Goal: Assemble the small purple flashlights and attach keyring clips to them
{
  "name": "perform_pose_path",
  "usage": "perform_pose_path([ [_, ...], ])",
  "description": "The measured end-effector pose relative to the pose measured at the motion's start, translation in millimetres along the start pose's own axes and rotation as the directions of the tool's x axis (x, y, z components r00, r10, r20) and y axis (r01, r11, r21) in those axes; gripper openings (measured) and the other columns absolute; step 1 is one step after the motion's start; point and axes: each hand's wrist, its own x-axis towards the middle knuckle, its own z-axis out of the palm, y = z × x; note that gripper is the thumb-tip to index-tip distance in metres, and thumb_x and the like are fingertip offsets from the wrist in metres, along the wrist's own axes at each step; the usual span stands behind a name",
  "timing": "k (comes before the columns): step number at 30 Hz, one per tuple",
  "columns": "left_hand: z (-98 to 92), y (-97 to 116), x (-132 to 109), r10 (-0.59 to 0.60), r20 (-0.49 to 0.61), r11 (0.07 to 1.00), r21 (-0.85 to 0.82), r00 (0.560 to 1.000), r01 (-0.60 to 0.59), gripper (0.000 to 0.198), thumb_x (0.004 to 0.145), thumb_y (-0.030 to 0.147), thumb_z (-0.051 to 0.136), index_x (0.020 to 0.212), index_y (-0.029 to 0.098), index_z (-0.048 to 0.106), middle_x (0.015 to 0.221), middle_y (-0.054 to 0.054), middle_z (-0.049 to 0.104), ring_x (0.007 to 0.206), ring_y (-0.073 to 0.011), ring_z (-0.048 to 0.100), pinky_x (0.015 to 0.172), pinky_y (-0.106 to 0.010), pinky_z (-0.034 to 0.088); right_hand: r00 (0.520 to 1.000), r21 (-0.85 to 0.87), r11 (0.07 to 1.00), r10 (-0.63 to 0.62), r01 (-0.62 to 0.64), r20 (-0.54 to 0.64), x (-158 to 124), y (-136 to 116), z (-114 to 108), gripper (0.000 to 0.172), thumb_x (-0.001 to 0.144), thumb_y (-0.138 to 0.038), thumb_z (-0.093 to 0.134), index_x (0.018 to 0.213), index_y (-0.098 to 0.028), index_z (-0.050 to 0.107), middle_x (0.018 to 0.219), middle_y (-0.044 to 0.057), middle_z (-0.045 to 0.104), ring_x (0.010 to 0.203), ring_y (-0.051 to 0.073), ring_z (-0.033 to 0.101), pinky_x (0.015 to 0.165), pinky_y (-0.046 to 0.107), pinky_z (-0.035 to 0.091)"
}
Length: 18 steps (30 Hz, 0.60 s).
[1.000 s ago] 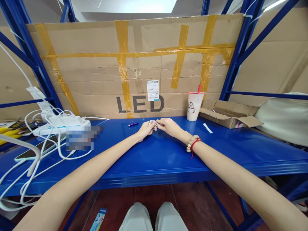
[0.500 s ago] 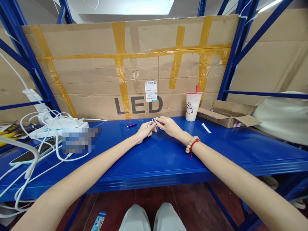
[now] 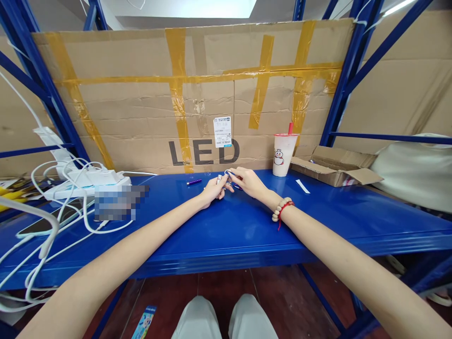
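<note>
My left hand (image 3: 212, 191) and my right hand (image 3: 251, 181) meet above the blue shelf top (image 3: 197, 230). Between their fingertips is a small silver ring (image 3: 227, 171) that looks like a key ring. My left fingers are closed on a small silver piece (image 3: 219, 179) beside it; its kind is too small to make out. The fingers of my right hand pinch at the ring, and dark, shiny bits (image 3: 238, 187) show just under them. A short purple tube (image 3: 194, 182) lies to the left of my left hand.
A lidded drink cup (image 3: 284, 155) with a red straw stands right of my hands. Nearby are a white strip (image 3: 302, 186) and an open cardboard box (image 3: 332, 165). White cables (image 3: 84, 212), a power strip (image 3: 95, 179) and a phone (image 3: 52, 219) crowd the left. Cardboard (image 3: 141, 108) walls the back.
The fingers have shifted slightly around the ring, and the dark, shiny bits under my right hand show more. The view has moved a little.
</note>
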Motion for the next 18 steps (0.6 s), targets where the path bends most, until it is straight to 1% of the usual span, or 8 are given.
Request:
perform_pose_path([
  [2,-1.1,-1.2,1.0,-0.013,-0.03,1.0,-0.019,0.999,0.013,0.039,0.093,0.048,0.044,0.097,0.012,0.058,0.073,-0.006,0.069,0.032,-0.003,0.039,0.035,-0.018,0.025,0.999,-0.013,0.999,0.029,-0.029,-0.025,-0.1,0.3,-1.4,0.026,0.095,-0.026,0.04,0.088,-0.014,0.062,0.071,0.001,0.051,0.062,0.012,0.044,0.061,0.023,0.03],
  [4,-1.6,-1.6,1.3,-0.016,-0.038,0.999,-0.034,0.999,0.014,0.038,0.093,0.046,0.045,0.102,0.012,0.057,0.078,-0.007,0.07,0.032,-0.0025,0.04,0.034,-0.017,0.025,0.998,-0.019,0.999,0.044,-0.045,-0.045,-0.4,1.7,-2.1,0.027,0.095,-0.026,0.04,0.087,-0.014,0.062,0.071,0.002,0.051,0.062,0.012,0.044,0.061,0.023,0.03],
  [6,-1.6,-1.6,1.0,-0.007,-0.036,0.999,-0.04,0.999,0.005,0.034,0.094,0.044,0.045,0.102,0.013,0.055,0.085,-0.008,0.071,0.032,-0.0019,0.041,0.034,-0.017,0.026,0.998,-0.02,0.999,0.044,-0.045,-0.051,-0.6,3.2,-1.9,0.027,0.095,-0.028,0.04,0.086,-0.014,0.062,0.07,0.001,0.051,0.062,0.012,0.043,0.06,0.023,0.029],
  [8,-1.0,-1.4,0.5,-0.002,-0.035,0.999,-0.047,0.999,0.001,0.031,0.094,0.043,0.046,0.1,0.013,0.054,0.088,-0.008,0.071,0.033,-0.0017,0.042,0.034,-0.017,0.027,0.999,-0.022,0.999,0.04,-0.041,-0.032,-0.7,3.8,-1.0,0.027,0.095,-0.028,0.041,0.086,-0.015,0.062,0.069,0.001,0.05,0.061,0.011,0.042,0.06,0.022,0.029],
  [12,0.4,-0.7,0.3,-0.01,-0.018,0.999,-0.05,1.0,0.009,0.028,0.093,0.041,0.048,0.093,0.013,0.052,0.077,-0.004,0.069,0.031,-0.002,0.042,0.033,-0.016,0.027,0.999,-0.016,1.0,0.028,-0.027,0.039,-0.5,2.2,0.4,0.026,0.095,-0.027,0.041,0.086,-0.014,0.062,0.069,0.0,0.049,0.062,0.011,0.042,0.061,0.022,0.029],
  [15,1.4,0.5,0.4,-0.019,0.002,0.999,-0.047,1.0,0.019,0.025,0.095,0.038,0.046,0.09,0.014,0.051,0.074,-0.002,0.067,0.03,-0.0019,0.042,0.032,-0.016,0.025,0.999,-0.018,1.0,0.023,-0.022,0.049,-0.5,1.3,0.7,0.025,0.095,-0.026,0.042,0.087,-0.014,0.061,0.069,0.0,0.049,0.062,0.011,0.043,0.061,0.022,0.029],
  [18,2.1,1.5,0.6,-0.048,-0.011,0.996,-0.073,0.999,0.047,0.03,0.094,0.043,0.047,0.091,0.014,0.05,0.073,-0.002,0.067,0.029,-0.0025,0.043,0.031,-0.016,0.025,0.998,-0.008,1.0,0.02,-0.019,0.053,-0.6,1.7,1.3,0.026,0.095,-0.028,0.042,0.085,-0.014,0.061,0.069,0.0,0.049,0.061,0.01,0.042,0.06,0.022,0.029],
])
